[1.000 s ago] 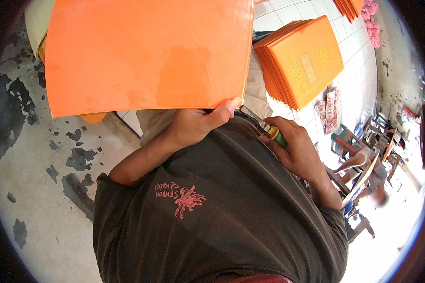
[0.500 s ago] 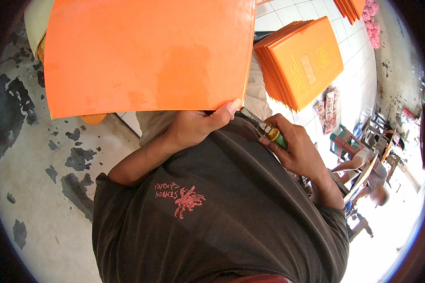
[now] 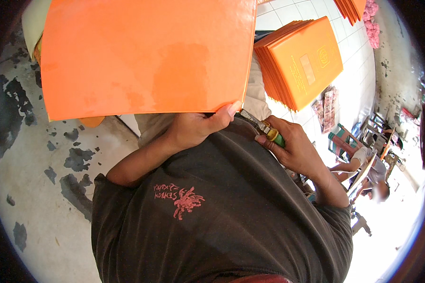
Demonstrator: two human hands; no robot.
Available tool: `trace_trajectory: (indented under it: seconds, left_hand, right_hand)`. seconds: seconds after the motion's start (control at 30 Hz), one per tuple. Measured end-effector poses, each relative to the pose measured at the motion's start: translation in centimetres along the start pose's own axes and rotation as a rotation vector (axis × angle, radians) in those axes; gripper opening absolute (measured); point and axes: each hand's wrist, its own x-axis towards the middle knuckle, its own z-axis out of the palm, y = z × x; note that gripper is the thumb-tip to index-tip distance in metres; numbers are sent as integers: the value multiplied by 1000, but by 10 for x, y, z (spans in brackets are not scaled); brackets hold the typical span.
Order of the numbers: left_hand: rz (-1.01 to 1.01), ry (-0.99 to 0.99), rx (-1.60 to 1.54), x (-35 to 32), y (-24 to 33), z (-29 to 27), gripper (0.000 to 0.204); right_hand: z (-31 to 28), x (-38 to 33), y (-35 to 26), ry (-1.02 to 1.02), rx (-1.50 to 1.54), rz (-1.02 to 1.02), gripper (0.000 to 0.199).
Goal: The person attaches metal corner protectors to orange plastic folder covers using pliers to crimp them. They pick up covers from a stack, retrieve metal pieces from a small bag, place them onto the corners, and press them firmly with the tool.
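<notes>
A large glossy orange folder cover [image 3: 127, 52] fills the upper left, over my lap. My left hand [image 3: 198, 126] is closed on its lower right corner, thumb on the front and fingers hidden behind. At that same corner my right hand [image 3: 297, 146] grips pliers [image 3: 275, 137] with green and yellow handles. The metal jaws point up and left to the cover's corner beside my left thumb. Whether they pinch the edge cannot be made out.
To the right, a stack of orange folders [image 3: 311, 66] with gold print rests on white tiles [image 3: 288, 14]. More orange folders [image 3: 350, 8] and a pink bundle [image 3: 371, 28] are farther off. At the far right another person [image 3: 375, 174] sits near wooden furniture.
The orange cover has shifted slightly left and down. The pliers and my right hand have moved a little; both hands keep their grips. The other person has shifted slightly.
</notes>
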Motion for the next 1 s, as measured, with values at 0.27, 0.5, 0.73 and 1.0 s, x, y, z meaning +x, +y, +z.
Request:
trace_trajectory:
  seconds: [0.27,0.5,0.73,1.0]
  left_hand:
    - [33,-19,35,2,-1,-3,10]
    - [36,-48,85,5,1,-6,11]
    - [26,-35,78,5,3,-7,11]
    - [32,-41,80,3,-3,-8,15]
  right_hand:
    - [3,-2,-4,-4,62,68,33]
    - [5,-1,-2,-14,22,75,24]
    - [7,3,-2,-33,54,93,29]
    - [12,5,0,-39,88,121,32]
